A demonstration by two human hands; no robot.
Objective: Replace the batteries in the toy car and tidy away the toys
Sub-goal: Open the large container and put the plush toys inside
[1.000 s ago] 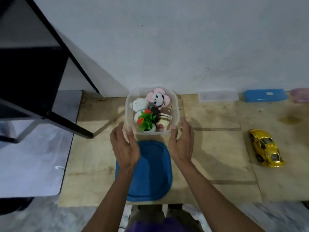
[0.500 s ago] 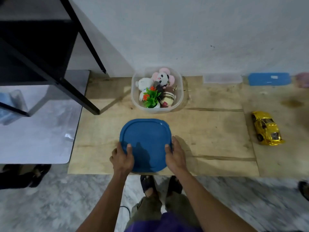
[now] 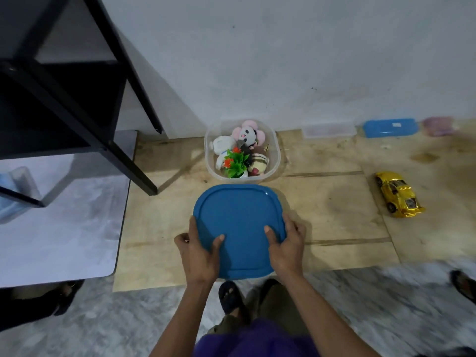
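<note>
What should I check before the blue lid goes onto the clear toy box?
1. Grip on the blue lid: left hand and right hand both hold its near edge, thumbs on top. Ok.
2. Clear box open and free of the hands: ok.
3. Contents below the rim: the plastic plant and pink plush sit high; cannot tell whether they clear the lid.
4. Lid and box match in shape: both rounded squares. Ok; exact fit cannot tell.
5. All toys packed: the gold toy car lies outside on the board. Not ok.
6. Car batteries replaced: cannot tell.
</note>
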